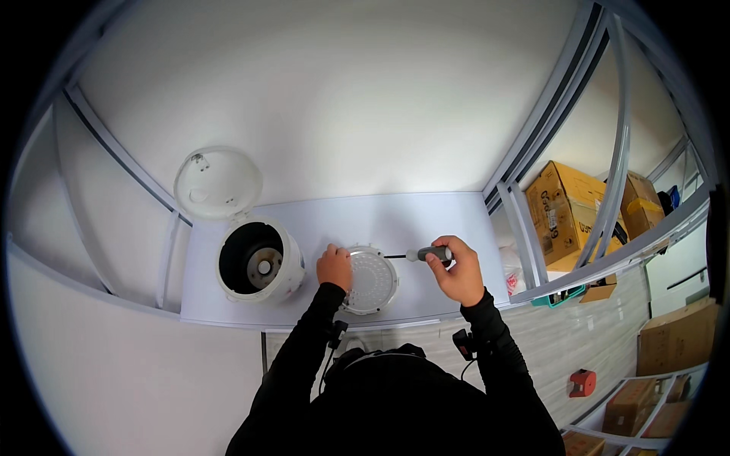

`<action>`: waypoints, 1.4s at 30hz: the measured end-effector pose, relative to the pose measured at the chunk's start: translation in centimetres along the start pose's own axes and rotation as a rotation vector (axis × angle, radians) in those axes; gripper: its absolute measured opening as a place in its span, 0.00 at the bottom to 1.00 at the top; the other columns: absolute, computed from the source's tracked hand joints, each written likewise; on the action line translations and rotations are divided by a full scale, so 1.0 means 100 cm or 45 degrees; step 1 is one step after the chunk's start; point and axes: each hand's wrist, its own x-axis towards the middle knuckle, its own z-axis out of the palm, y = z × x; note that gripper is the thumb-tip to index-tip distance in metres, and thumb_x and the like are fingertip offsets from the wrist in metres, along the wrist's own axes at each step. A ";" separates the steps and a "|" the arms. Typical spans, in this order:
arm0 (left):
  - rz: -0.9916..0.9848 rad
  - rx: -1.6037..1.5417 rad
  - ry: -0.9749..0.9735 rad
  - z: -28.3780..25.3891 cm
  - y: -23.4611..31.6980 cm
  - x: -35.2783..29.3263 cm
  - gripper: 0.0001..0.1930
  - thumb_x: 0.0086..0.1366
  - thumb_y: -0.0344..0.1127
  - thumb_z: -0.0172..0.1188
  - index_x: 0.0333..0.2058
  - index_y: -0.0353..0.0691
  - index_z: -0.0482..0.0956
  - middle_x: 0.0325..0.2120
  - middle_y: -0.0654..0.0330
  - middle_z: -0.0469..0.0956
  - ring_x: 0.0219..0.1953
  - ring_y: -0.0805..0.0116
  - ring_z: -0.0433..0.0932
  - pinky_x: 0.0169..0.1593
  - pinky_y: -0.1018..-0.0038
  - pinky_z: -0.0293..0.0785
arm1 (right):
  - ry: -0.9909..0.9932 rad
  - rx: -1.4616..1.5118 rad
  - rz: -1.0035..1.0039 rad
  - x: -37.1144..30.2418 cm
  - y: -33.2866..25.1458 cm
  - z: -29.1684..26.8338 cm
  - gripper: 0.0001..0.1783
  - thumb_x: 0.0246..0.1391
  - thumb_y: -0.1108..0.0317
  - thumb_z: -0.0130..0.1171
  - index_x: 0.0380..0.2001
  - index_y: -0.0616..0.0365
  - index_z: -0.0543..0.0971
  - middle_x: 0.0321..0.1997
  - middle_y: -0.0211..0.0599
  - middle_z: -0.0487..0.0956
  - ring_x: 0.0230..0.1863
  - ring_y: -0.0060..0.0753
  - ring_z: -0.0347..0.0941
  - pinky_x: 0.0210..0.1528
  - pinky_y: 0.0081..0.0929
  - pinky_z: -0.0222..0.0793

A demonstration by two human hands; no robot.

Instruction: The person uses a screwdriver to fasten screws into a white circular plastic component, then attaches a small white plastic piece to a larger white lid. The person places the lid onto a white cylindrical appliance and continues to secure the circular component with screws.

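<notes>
Head view: right hand [458, 272] grasps screwdriver [414, 255] by handle, shaft toward upper right rim of white disc [372, 283]; tip contact too small to tell. Disc lies on table [449, 216], right of cooker [294, 280] with raised lid [218, 182]. Left hand [334, 267] at disc's left edge, fingers bent; grip or mere press, cannot tell. Step seems rim work with tool; next move likely calls for steady disc, well-placed tip.

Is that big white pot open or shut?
Open: the white pot has its round lid tipped back, and you can see its dark inside.
</notes>
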 end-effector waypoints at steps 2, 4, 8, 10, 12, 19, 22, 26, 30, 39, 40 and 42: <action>-0.026 -0.078 -0.009 -0.003 0.006 -0.001 0.06 0.68 0.38 0.63 0.37 0.45 0.81 0.38 0.58 0.78 0.42 0.53 0.80 0.45 0.56 0.76 | -0.013 0.008 0.001 -0.003 -0.001 -0.003 0.14 0.56 0.73 0.70 0.45 0.62 0.80 0.36 0.42 0.83 0.31 0.33 0.81 0.31 0.26 0.80; -0.052 -0.272 0.004 -0.006 0.018 -0.005 0.07 0.69 0.38 0.63 0.40 0.43 0.81 0.39 0.58 0.81 0.41 0.55 0.82 0.44 0.59 0.78 | -0.018 0.027 -0.010 -0.005 -0.003 -0.006 0.14 0.56 0.73 0.70 0.44 0.62 0.80 0.36 0.42 0.83 0.32 0.33 0.81 0.31 0.26 0.79; -0.367 -1.291 -0.252 -0.025 0.055 -0.014 0.09 0.74 0.36 0.61 0.46 0.38 0.81 0.38 0.58 0.85 0.36 0.67 0.83 0.42 0.71 0.80 | 0.023 0.074 -0.122 -0.007 0.002 -0.015 0.14 0.56 0.73 0.70 0.44 0.62 0.79 0.37 0.43 0.84 0.35 0.35 0.82 0.36 0.28 0.78; -0.426 -1.633 -0.238 -0.035 0.071 -0.019 0.10 0.75 0.36 0.60 0.48 0.36 0.81 0.38 0.58 0.86 0.34 0.74 0.82 0.41 0.76 0.79 | 0.063 0.127 -0.191 -0.009 0.007 -0.019 0.13 0.56 0.73 0.70 0.43 0.62 0.79 0.38 0.43 0.84 0.37 0.37 0.83 0.39 0.28 0.77; -0.430 -1.724 -0.236 -0.042 0.076 -0.021 0.11 0.77 0.37 0.59 0.48 0.36 0.81 0.38 0.60 0.85 0.34 0.75 0.81 0.42 0.77 0.79 | 0.079 0.176 -0.241 -0.009 0.002 -0.024 0.13 0.56 0.73 0.69 0.43 0.62 0.79 0.40 0.44 0.85 0.39 0.38 0.83 0.43 0.29 0.77; -0.556 -1.957 -0.190 -0.056 0.087 -0.027 0.11 0.79 0.38 0.57 0.45 0.37 0.80 0.34 0.63 0.82 0.32 0.75 0.78 0.40 0.76 0.77 | 0.065 0.304 -0.337 -0.014 0.004 -0.037 0.14 0.61 0.71 0.67 0.46 0.64 0.77 0.44 0.47 0.84 0.46 0.37 0.81 0.51 0.32 0.74; -0.574 -2.140 -0.252 -0.056 0.090 -0.033 0.11 0.79 0.40 0.56 0.42 0.38 0.79 0.33 0.63 0.79 0.32 0.73 0.77 0.40 0.74 0.76 | 0.080 0.337 -0.335 -0.017 0.006 -0.040 0.15 0.61 0.71 0.67 0.47 0.64 0.76 0.45 0.49 0.83 0.47 0.38 0.81 0.52 0.33 0.74; -0.627 -2.310 -0.235 -0.064 0.105 -0.041 0.11 0.80 0.41 0.54 0.40 0.40 0.78 0.32 0.63 0.78 0.33 0.71 0.77 0.40 0.72 0.76 | 0.055 0.380 -0.349 -0.022 0.011 -0.048 0.14 0.61 0.71 0.66 0.46 0.63 0.75 0.46 0.50 0.83 0.48 0.40 0.81 0.53 0.33 0.74; -0.636 -2.406 -0.200 -0.062 0.109 -0.049 0.12 0.80 0.42 0.54 0.40 0.41 0.77 0.31 0.64 0.78 0.32 0.70 0.77 0.40 0.71 0.77 | 0.018 0.411 -0.413 -0.025 0.013 -0.057 0.13 0.60 0.73 0.66 0.46 0.63 0.76 0.45 0.50 0.83 0.46 0.41 0.82 0.52 0.33 0.75; -0.630 -2.501 -0.150 -0.062 0.130 -0.065 0.12 0.80 0.43 0.55 0.39 0.41 0.76 0.30 0.63 0.78 0.32 0.69 0.77 0.40 0.69 0.78 | -0.001 0.389 -0.506 -0.041 0.017 -0.074 0.14 0.58 0.74 0.66 0.46 0.62 0.76 0.46 0.52 0.83 0.47 0.44 0.82 0.52 0.35 0.75; -0.616 -2.489 -0.147 -0.062 0.132 -0.067 0.12 0.80 0.43 0.55 0.39 0.41 0.76 0.30 0.62 0.78 0.32 0.69 0.77 0.40 0.69 0.78 | -0.005 0.391 -0.510 -0.042 0.017 -0.075 0.14 0.58 0.75 0.66 0.46 0.62 0.76 0.46 0.52 0.83 0.47 0.44 0.82 0.52 0.35 0.75; -0.626 -2.427 -0.134 -0.066 0.139 -0.069 0.12 0.80 0.43 0.54 0.38 0.41 0.76 0.29 0.64 0.77 0.31 0.71 0.77 0.39 0.71 0.76 | -0.022 0.389 -0.521 -0.044 0.020 -0.079 0.14 0.58 0.75 0.66 0.46 0.62 0.76 0.46 0.51 0.83 0.47 0.44 0.82 0.52 0.35 0.75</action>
